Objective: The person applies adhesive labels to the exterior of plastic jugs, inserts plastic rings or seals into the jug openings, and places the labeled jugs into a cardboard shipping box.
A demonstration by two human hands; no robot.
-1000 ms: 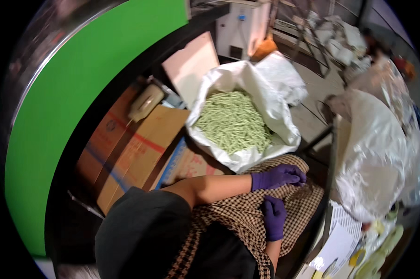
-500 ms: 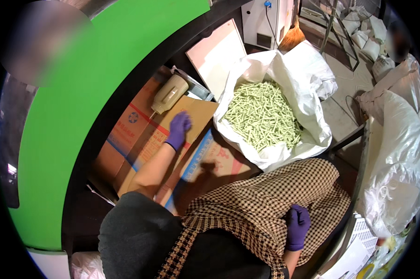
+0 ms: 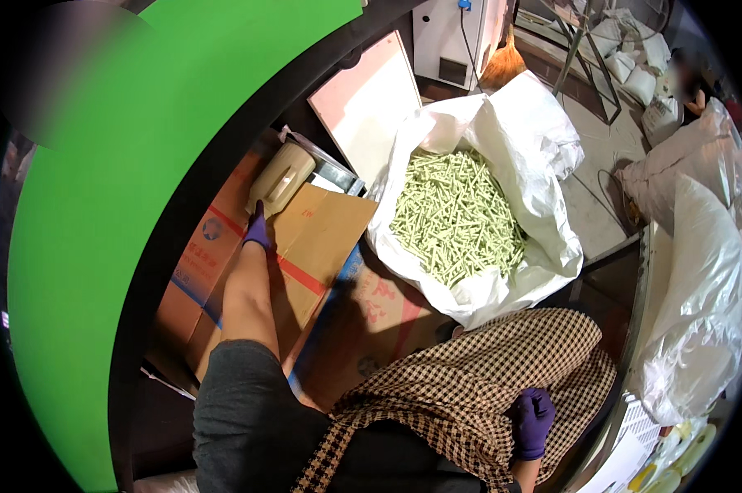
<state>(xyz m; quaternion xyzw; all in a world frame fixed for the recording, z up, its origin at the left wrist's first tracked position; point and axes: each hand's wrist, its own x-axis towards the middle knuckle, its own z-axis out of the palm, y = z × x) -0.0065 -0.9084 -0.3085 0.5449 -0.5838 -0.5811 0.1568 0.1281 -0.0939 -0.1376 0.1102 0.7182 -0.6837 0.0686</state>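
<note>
My left hand, in a purple glove, reaches over the cardboard at the left. Its fingers close round the narrow near end of a beige plastic jug with a moulded handle; part of the grip is hidden. The jug lies on its side at the far end of brown cardboard. My right hand, gloved in purple too, rests curled in a fist on the checked apron over my lap. Whatever it may hold is hidden. Ahead stands a white woven sack, full of short pale green sticks.
A green machine panel with a black border curves along the left. Behind the sack are a white board, a grey cabinet and a straw broom. White plastic sacks line the right side.
My left hand has moved from above the cardboard, leftward and away from the sack, onto the beige jug's narrow end. The right fist stays on my lap. The view has shifted slightly.
</note>
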